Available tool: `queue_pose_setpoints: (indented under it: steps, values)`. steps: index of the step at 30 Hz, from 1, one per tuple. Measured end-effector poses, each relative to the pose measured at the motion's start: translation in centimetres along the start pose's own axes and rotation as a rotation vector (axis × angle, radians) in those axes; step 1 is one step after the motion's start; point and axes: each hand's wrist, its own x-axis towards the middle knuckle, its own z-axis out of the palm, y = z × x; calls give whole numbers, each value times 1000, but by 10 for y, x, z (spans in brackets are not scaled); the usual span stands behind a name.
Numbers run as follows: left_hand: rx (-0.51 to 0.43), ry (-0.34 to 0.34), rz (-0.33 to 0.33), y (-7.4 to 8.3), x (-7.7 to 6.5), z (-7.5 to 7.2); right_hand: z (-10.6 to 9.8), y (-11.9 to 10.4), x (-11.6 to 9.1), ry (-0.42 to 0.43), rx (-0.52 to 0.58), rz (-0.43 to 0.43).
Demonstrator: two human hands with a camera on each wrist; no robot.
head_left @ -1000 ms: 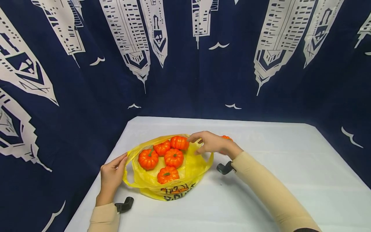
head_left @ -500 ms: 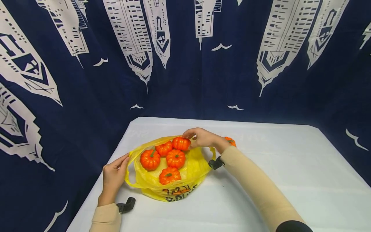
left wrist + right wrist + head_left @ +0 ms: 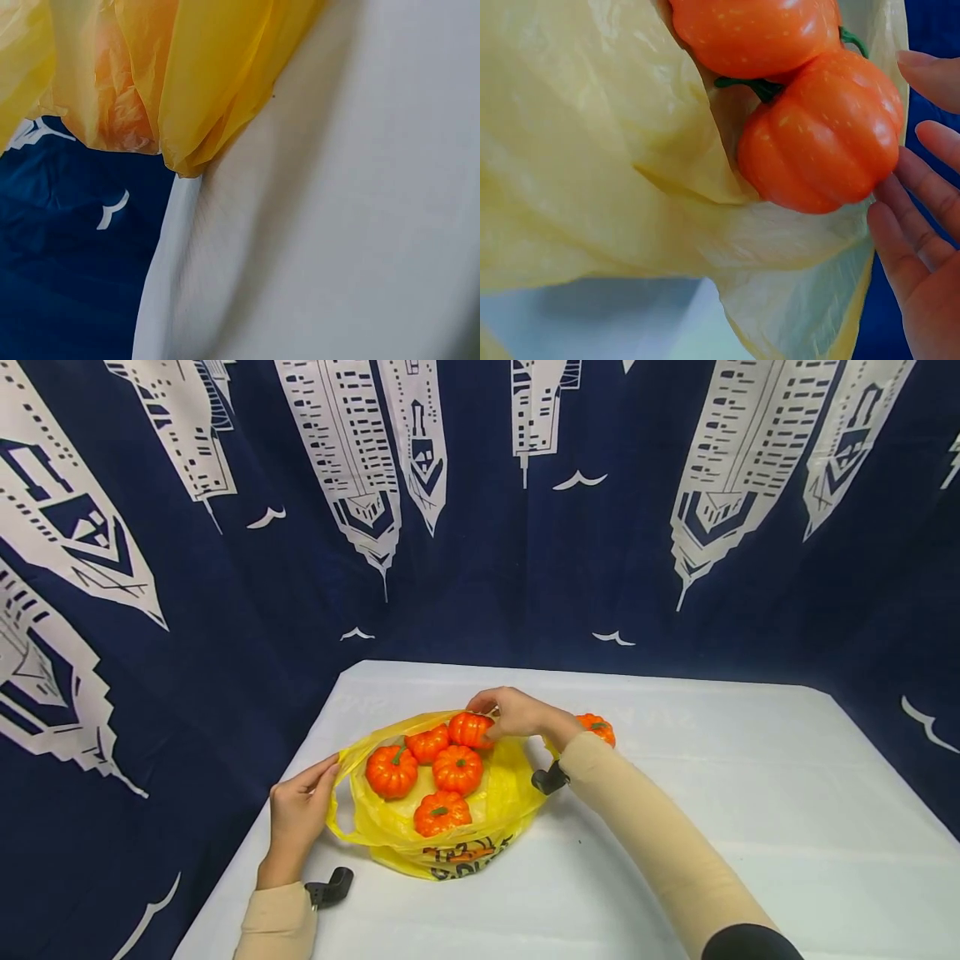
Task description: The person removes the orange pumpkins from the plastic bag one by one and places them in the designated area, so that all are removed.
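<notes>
A yellow plastic bag [image 3: 517, 777] stands on the table with its mouth spread, several small orange toy pumpkins inside. My left hand [image 3: 296, 814] pinches the bag's left handle between thumb and fingers. At the bag's back right edge, my right hand [image 3: 517, 714] reaches over the rearmost pumpkin [image 3: 469, 728]. The right wrist view has the fingertips beside this pumpkin [image 3: 825, 135], the lowest finger near the bag's edge and the thumb apart from it; the fingers are fairly straight. In the left wrist view, the bag's side [image 3: 217, 67] shows but the hand does not.
Another orange pumpkin [image 3: 597, 728] lies on the white table [image 3: 750, 793] behind the right forearm, partly covered by it. A dark blue cloth [image 3: 525, 593] with white building prints hangs behind and to the left of the table.
My right hand has moved left and slightly back, from the bag's right side to the rearmost pumpkin. My left hand keeps its grip on the bag handle. The view has shifted slightly.
</notes>
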Motion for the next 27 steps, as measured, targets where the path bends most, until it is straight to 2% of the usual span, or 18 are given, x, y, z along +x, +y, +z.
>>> queue_pose_setpoints:
  steps: [15,27]
  values:
    - [-2,-9,-20,0,0,1,17,7,5,64,26,70]
    - [11,-4,-6,3,0,2,23,6,6,88,-94,29]
